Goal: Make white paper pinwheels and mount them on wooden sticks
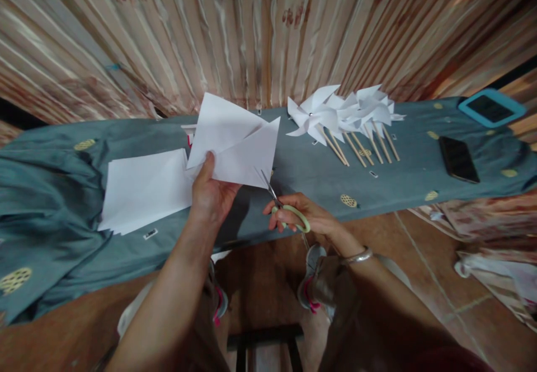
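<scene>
One long table (302, 162) stretches from side to side under a blue-green cloth (392, 188) printed with yellow pineapples. On its right half, white paper pinwheels (346, 116) lie in an overlapping row on pale wooden sticks (354, 149); toward the left rests a loose stack of blank white paper sheets (146, 190). Between them, the person's left hand (213, 196) pinches a flat white paper piece (235, 137), thumb on top and fingers tucked beneath. The right hand (300, 212) has its fingers curled around the handles of metal scissors with pale green grips (305, 224), the blades standing slightly apart.

From that right-hand grip, the paper lies just ahead and to the left, its near right corner at the blades; whether they bite into it, I can't quite tell. A diagonal line crosses the paper, either a crease or an edge. The left fingertips are hidden underneath, and the pinwheels overlap too much to count. Smallest, a red-and-white object (190, 137) peeks out behind the paper's left edge, mostly covered.
</scene>
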Motion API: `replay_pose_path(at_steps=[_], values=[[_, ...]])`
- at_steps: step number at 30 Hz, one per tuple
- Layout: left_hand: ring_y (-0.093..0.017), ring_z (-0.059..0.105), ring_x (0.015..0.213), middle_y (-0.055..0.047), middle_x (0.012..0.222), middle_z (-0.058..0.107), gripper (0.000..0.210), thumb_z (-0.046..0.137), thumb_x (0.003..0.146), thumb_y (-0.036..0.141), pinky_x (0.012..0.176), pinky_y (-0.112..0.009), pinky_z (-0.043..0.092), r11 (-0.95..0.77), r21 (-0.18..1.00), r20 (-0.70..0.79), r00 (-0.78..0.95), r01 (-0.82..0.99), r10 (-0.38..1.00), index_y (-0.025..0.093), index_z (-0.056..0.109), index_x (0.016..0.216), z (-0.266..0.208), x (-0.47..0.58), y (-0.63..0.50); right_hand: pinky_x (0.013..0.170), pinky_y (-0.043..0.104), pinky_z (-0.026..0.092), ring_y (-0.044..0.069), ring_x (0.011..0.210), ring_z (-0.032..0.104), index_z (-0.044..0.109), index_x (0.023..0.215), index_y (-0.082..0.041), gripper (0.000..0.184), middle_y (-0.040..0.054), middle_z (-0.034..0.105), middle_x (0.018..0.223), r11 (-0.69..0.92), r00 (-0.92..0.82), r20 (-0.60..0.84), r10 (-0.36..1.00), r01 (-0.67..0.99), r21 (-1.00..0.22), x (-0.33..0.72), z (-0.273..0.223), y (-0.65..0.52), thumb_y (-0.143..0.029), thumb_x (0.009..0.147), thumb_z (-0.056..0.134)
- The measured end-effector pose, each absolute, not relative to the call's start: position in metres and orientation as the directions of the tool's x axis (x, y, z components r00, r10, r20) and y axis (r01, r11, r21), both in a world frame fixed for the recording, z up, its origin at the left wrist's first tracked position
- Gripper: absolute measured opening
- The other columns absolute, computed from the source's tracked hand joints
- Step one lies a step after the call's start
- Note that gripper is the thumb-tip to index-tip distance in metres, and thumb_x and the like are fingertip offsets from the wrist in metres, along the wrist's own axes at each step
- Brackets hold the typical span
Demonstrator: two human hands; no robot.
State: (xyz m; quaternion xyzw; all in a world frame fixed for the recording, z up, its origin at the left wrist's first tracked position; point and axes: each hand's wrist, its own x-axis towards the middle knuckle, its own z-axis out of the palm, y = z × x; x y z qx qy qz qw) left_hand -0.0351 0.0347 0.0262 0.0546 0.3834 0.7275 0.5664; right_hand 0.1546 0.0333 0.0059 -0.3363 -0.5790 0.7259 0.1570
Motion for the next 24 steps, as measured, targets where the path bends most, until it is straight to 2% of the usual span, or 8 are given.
replay_pose_path(at_steps=[6,17,24], values=[[-0.022,0.069,0.100,-0.008,0.101,0.074,0.028,0.049,0.094,0.029,0.091,-0.034,0.056,-0.051,0.608,-0.355,-0.329,-0.793,0.875,0.016,0.060,0.117,0.0255,-0.0342,0.0345,0.042,0.021,0.036,0.008,0.050,0.051,0.066,0.081,-0.015,0.045,0.0040,0.067,0.067,-0.260,-0.719,-0.305,0.625,0.177,-0.949,0.1542,0.0058,0.0330,-0.059,0.073,0.068],[-0.023,0.068,0.102,-0.010,0.101,0.074,0.030,0.049,0.094,0.030,0.094,-0.038,0.054,-0.043,0.619,-0.329,-0.309,-0.784,0.892,0.014,0.062,0.115,0.0243,-0.0333,0.0331,0.043,0.020,0.038,0.008,0.049,0.052,0.065,0.081,-0.013,0.053,0.0028,0.066,0.064,-0.236,-0.717,-0.289,0.634,0.176,-0.956,0.1538,0.0054,0.0337,-0.065,0.069,0.068],[-0.023,0.067,0.106,-0.010,0.105,0.074,0.030,0.052,0.092,0.027,0.096,-0.035,0.053,-0.092,0.626,-0.277,-0.331,-0.774,0.902,0.014,0.062,0.117,0.0231,-0.0348,0.0327,0.048,0.021,0.045,0.009,0.052,0.054,0.065,0.075,-0.014,0.049,0.0001,0.063,0.061,-0.279,-0.714,-0.303,0.632,0.156,-0.948,0.1513,0.0061,0.0329,-0.061,0.065,0.075]])
